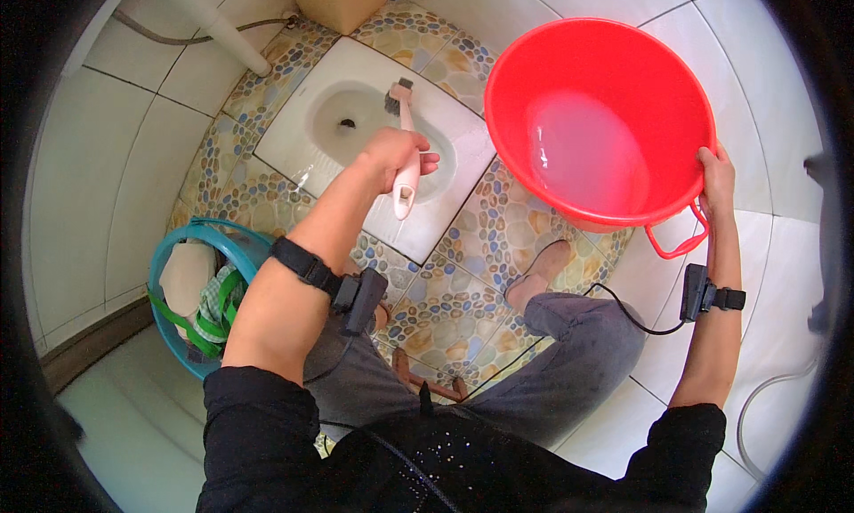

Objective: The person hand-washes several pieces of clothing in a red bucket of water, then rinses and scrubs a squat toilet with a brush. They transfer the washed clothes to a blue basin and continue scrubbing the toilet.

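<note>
My left hand (397,154) grips a pale pink scrub brush (405,179) by its handle. The dark bristles of the brush head point away from me, over the white ceramic squat toilet (460,132) set in the floor. My right hand (718,172) grasps the rim of a big red plastic tub (600,46) on its right side, just above a loop handle (680,246). The tub is tilted, and cloudy liquid (587,149) lies in its bottom. Whether the tub touches the floor cannot be made out.
A blue bucket (160,259) with cloths and a green strap stands at my left. A white pipe (227,36) and a grey hose (160,40) run along the far left wall. The floor has pebble-patterned tiles (460,313). Part of a wooden stool (434,387) shows between my legs.
</note>
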